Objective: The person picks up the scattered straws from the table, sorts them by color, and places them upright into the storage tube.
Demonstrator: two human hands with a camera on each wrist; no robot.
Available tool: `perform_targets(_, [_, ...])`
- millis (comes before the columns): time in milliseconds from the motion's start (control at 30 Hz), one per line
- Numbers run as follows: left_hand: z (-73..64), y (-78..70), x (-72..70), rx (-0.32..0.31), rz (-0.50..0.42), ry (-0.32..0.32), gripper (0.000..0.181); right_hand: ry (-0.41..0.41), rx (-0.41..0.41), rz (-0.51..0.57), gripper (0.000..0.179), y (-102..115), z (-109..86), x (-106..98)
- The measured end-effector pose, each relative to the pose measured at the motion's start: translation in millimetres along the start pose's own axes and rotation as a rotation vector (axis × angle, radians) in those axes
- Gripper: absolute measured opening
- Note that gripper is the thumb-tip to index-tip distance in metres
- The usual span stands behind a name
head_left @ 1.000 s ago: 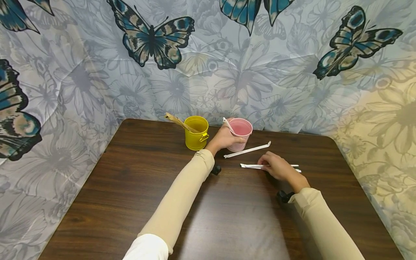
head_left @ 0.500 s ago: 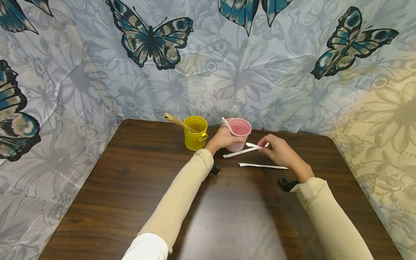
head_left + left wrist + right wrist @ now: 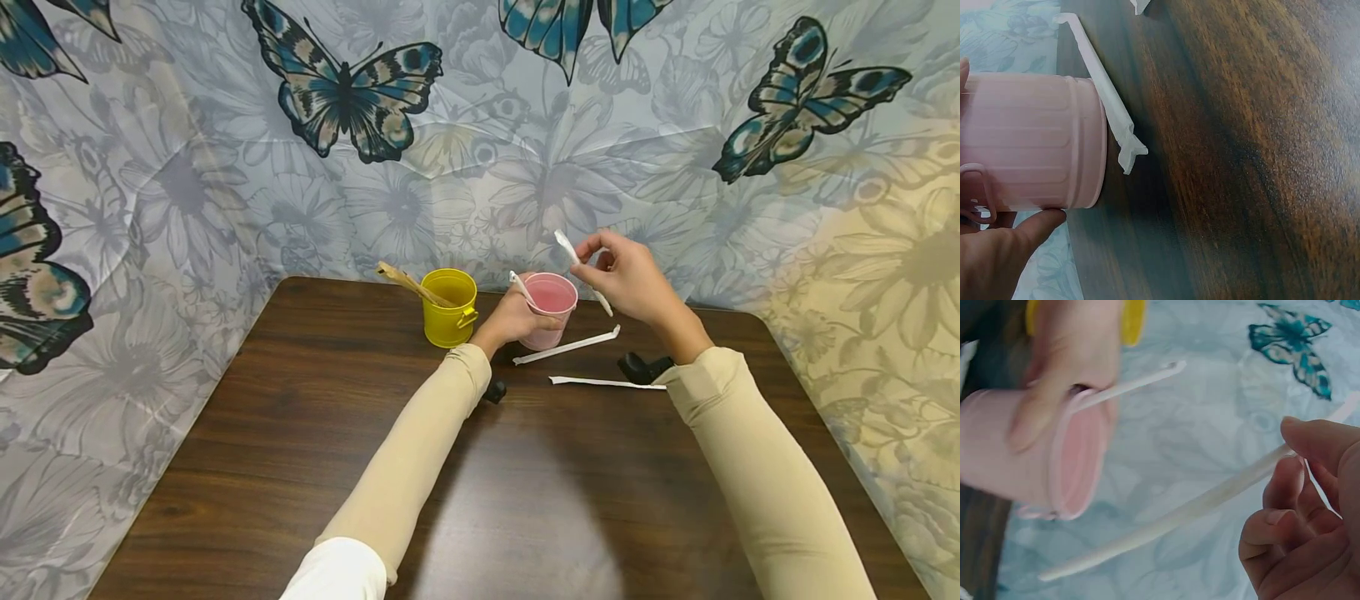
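Note:
My left hand (image 3: 514,320) grips a small pink bucket (image 3: 1022,137) round its side near the table's back edge. One white paper-wrapped straw (image 3: 1135,384) leans inside that bucket, its end poking out over the rim. Between thumb and fingertips, my right hand (image 3: 628,273) pinches another wrapped straw (image 3: 1172,522), held aslant in the air right of the bucket's rim. Two more wrapped straws lie on the table: a nearer straw (image 3: 600,382), partly behind the right wrist, and a farther straw (image 3: 567,344) just in front of the bucket.
A yellow bucket (image 3: 448,329) stands left of the pink one, with long tan sticks (image 3: 405,280) leaning out of it. Behind the dark wooden table (image 3: 300,400) hangs a butterfly-print cloth (image 3: 465,192), close to the back edge.
My right hand has picked a wrapped straw up from beside the nearer one, then raised it up and away toward the pink bucket, tilting it. The left hand keeps its grip.

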State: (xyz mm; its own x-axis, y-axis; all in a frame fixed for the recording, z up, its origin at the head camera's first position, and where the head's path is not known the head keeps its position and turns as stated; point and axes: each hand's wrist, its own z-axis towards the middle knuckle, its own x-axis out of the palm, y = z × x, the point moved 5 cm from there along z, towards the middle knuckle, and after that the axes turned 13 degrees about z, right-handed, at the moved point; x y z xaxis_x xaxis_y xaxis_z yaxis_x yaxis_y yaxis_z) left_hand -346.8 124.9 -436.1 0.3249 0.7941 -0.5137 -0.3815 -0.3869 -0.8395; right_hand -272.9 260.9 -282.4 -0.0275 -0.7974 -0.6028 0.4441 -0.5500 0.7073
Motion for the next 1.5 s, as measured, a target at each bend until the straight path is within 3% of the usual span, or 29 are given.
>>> perform_targets(267, [2.5,0.9,-0.9,0.037,0.041,0.01,0.084,-0.072,-0.004,0.083,0.016,20,31.3,7])
perform_targets(567, [0.4,-0.9,-2.3,0.048,0.013,0.014,0.081,-0.047,0.049,0.174,0.016,-6,42.2,32])
perform_targets(800, [-1.5,-2.4,-1.1,0.062,-0.028,0.013,0.083,0.009,0.097,0.167,0.017,-29,37.0,46])
perform_targets(1033, [-3.3,-5.5,-2.3,0.06,-0.044,0.022,0.082,0.037,0.116,0.153,0.02,-34,30.6,49])
perform_targets(1233, [-2.6,-5.2,0.0,0.063,-0.068,0.028,0.082,0.057,0.138,0.124,0.022,-33,18.5,41])
perform_targets(1500, [-3.0,-4.4,-1.9,0.04,-0.041,-0.002,0.079,0.127,0.155,0.022,0.021,-38,-16.8,23])
